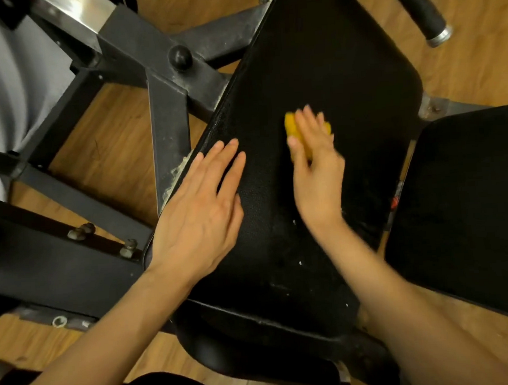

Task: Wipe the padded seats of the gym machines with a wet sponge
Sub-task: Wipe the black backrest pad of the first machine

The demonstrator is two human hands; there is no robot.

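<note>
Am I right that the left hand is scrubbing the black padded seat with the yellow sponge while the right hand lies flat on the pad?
Not quite: the hands are swapped. In the head view the right hand holds the yellow sponge against the black padded seat, and the left hand lies flat on the pad near its left edge.

The scene is dimly and warmly lit. Glare is seen on the steel frame plate (66,17) at upper left. The right hand (317,170) is smeared by motion blur. Straight lines are bowed toward the edges.
</note>
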